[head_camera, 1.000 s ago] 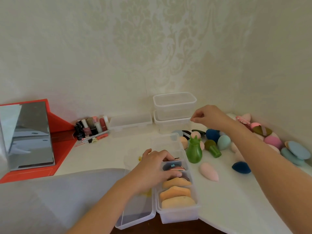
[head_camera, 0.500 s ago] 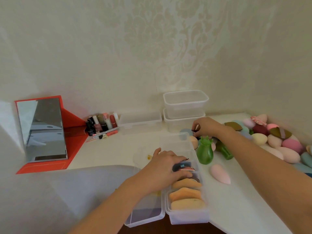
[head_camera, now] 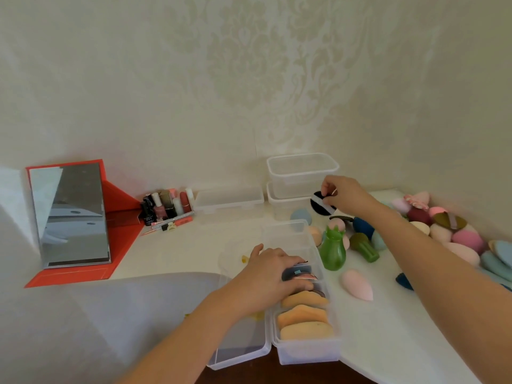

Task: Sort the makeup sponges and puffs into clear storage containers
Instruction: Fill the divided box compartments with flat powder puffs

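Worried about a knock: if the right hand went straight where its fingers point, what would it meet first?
Probably the lower stacked clear container, beyond the black puff that the right hand pinches; depth is unclear.

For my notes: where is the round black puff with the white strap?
In the head view, the right hand pinches the round black puff in front of the stacked clear containers.
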### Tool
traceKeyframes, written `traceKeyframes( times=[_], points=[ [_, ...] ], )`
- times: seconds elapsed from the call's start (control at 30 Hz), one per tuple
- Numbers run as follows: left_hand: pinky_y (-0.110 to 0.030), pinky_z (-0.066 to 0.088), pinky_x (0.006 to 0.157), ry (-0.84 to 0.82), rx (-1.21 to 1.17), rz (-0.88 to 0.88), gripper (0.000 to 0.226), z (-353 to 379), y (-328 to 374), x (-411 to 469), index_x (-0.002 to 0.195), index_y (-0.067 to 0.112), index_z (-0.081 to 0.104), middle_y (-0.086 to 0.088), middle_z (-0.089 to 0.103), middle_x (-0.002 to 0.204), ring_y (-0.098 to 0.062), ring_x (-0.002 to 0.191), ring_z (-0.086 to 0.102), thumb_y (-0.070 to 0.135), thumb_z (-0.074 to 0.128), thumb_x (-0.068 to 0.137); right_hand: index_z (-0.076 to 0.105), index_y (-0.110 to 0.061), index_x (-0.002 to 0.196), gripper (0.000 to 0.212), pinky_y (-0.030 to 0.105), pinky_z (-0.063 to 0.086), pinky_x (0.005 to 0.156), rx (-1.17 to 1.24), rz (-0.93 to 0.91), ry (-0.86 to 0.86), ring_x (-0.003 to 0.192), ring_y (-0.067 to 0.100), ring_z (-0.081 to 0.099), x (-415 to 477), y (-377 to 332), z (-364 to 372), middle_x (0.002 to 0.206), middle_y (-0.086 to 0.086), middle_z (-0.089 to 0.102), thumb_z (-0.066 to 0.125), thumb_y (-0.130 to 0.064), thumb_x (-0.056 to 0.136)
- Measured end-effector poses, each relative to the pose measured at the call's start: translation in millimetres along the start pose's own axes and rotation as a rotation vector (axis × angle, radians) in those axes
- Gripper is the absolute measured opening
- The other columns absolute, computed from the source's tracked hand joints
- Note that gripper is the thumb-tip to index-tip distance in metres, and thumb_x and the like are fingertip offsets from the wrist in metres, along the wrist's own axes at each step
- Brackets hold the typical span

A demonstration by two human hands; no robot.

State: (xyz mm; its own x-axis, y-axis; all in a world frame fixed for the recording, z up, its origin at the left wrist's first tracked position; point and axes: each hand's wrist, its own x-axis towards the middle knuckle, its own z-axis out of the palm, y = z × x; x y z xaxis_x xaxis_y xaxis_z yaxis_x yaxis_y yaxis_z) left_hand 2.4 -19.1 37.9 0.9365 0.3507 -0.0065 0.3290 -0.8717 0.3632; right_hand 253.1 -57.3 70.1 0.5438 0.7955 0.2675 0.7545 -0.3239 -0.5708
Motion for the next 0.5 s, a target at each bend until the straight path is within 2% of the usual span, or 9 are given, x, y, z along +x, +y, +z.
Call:
traceKeyframes(
  times=[0.07,0.13,0.2,0.23,0.3,0.37,0.43,0.5],
  points=[
    [-0.039,0.004,0.117,0.002,0.002,0.002,0.049,-0.1,0.2,-0.3,0.134,0.033,0.048,-0.001,0.054,0.127,-0.014,0.123,0.041,0.054,0.050,0.089,0.065,-0.013,0.089,0.020,0.026,0.040,0.070,-0.015,-0.017,0.071,0.085,0.019,0.053,-2.8,-7.2,-15.3,0.099,0.006,0.061,0.053,0.003,0.085],
    [-0.040,0.006,0.117,0.004,0.005,0.013,0.048,-0.2,0.3,0.1,0.132,0.033,0.050,0.000,0.055,0.126,-0.013,0.121,0.042,0.054,0.049,0.089,0.069,-0.017,0.086,0.029,0.022,0.039,0.064,0.006,-0.004,0.082,0.082,0.016,0.053,-10.0,-18.3,-31.7,0.099,0.002,0.061,0.048,0.002,0.088],
    [-0.040,0.007,0.116,-0.006,0.025,0.016,0.048,-0.7,0.4,1.1,0.131,0.032,0.050,0.001,0.055,0.127,-0.013,0.122,0.042,0.055,0.049,0.089,0.074,-0.017,0.089,0.032,0.014,0.039,0.061,0.124,0.032,0.055,0.077,0.006,0.055,-22.6,-31.9,-46.1,0.098,-0.004,0.063,0.048,0.002,0.089],
    [-0.039,0.006,0.116,-0.012,0.036,0.014,0.049,-1.2,0.8,1.2,0.132,0.031,0.050,0.001,0.055,0.128,-0.013,0.124,0.042,0.054,0.048,0.089,0.074,-0.016,0.092,0.031,0.011,0.040,0.066,0.226,0.047,0.021,0.080,0.002,0.056,-30.3,-38.6,-51.2,0.098,-0.006,0.064,0.049,0.001,0.089],
    [-0.038,0.006,0.115,-0.018,0.056,0.016,0.049,-2.4,2.0,0.9,0.132,0.030,0.049,0.001,0.055,0.130,-0.014,0.125,0.042,0.054,0.047,0.090,0.074,-0.015,0.093,0.031,0.016,0.045,0.087,0.436,0.047,-0.105,0.097,0.006,0.061,-47.1,-50.3,-57.0,0.106,-0.003,0.069,0.050,0.003,0.088],
    [-0.039,0.009,0.114,-0.025,0.076,0.029,0.046,-4.0,2.8,0.5,0.129,0.030,0.051,0.002,0.059,0.126,-0.014,0.121,0.046,0.054,0.046,0.091,0.073,-0.018,0.096,0.038,0.024,0.044,0.099,0.494,0.029,-0.246,0.109,0.014,0.061,-64.0,-57.8,-57.2,0.113,0.003,0.069,0.048,0.008,0.084],
    [-0.039,0.017,0.110,-0.036,0.071,0.036,0.042,-4.1,2.2,0.5,0.124,0.031,0.053,0.005,0.062,0.120,-0.014,0.114,0.050,0.056,0.045,0.091,0.071,-0.023,0.106,0.048,0.029,0.045,0.100,0.399,-0.006,-0.355,0.110,0.018,0.061,-78.5,-62.7,-53.7,0.114,0.003,0.068,0.050,0.010,0.078],
    [-0.038,0.027,0.104,-0.031,0.039,0.046,0.032,-2.7,0.7,0.6,0.111,0.036,0.055,0.009,0.065,0.109,-0.011,0.098,0.051,0.057,0.045,0.090,0.067,-0.026,0.112,0.048,0.030,0.047,0.094,0.313,-0.045,-0.415,0.102,0.017,0.064,-88.6,-66.0,-46.5,0.106,-0.001,0.070,0.059,0.007,0.078]
  ],
)
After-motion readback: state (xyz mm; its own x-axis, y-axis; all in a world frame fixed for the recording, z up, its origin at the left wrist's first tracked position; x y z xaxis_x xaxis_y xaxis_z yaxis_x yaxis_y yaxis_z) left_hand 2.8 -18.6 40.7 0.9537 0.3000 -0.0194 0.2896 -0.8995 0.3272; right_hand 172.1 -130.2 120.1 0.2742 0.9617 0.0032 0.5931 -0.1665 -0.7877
